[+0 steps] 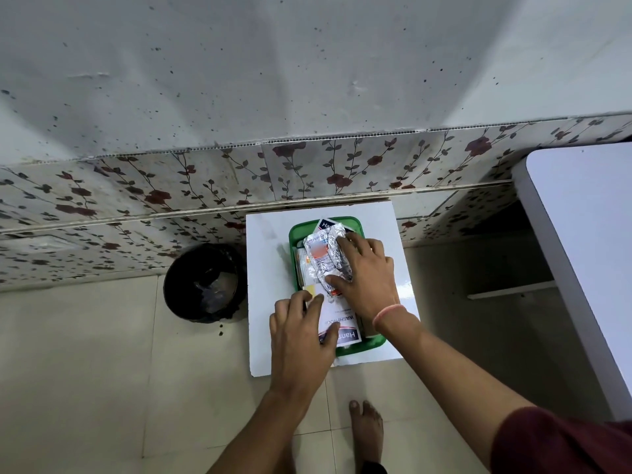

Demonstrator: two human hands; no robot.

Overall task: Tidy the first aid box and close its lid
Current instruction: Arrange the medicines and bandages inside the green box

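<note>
A green first aid box (355, 350) lies open on a small white table (266, 268); I see no lid. Inside it are silver foil tablet strips (319, 254) and a white plaster packet (342, 325) printed "WASHPROOF". Another dark-blue packet (325, 223) sticks up at the box's far end. My right hand (366, 271) lies spread over the foil strips, fingertips pressing on them. My left hand (301, 333) rests on the near left of the box, fingers on the white plaster packet.
A black bin (205, 282) with a liner stands on the tiled floor left of the table. A white tabletop (581, 234) runs along the right side. A flowered tile wall (307, 172) is behind the table. My bare foot (366, 432) is below.
</note>
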